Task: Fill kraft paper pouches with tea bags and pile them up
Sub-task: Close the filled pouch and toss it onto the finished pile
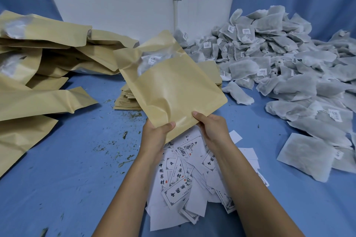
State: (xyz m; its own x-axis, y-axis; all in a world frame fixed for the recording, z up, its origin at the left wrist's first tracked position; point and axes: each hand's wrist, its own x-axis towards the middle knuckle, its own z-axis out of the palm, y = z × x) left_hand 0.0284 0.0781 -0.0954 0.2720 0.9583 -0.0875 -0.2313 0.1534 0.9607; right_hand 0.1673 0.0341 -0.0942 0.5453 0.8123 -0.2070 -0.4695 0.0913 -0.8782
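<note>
Cloth (77,159), plain blue, covers the work surface and runs up the sides at the back. On its right half lies the heap of tea bags (279,59), grey-white mesh sachets tumbled over one another. Many carry small white barcode stickers (336,114), and their print is too small to read. On the left lies the pile of filled pouches (38,102), kraft brown, puffed and overlapping, some with a clear window showing.

In the middle the held pouch (173,86) is raised above the cloth and tilted, its open mouth pointing away and to the left. A tea bag with a barcode sticker (154,61) shows at the mouth, behind the clear film. Both hands hold the pouch by its near bottom edge, with forearms reaching in from below. The left hand (158,131) grips it with the thumb laid across the front face and the fingers behind. The right hand (212,127) grasps the near right part of that edge, its fingers hidden under the paper.

Under the wrists lies a scatter of white printed cards (179,190), face up and face down. Several read 中國藥材 in black brush characters inside a thin frame, with small ink drawings. Behind the held pouch lies a low stack of flat pouches (127,100). Green-grey leaf crumbs (133,115) dot the cloth just beside it.
</note>
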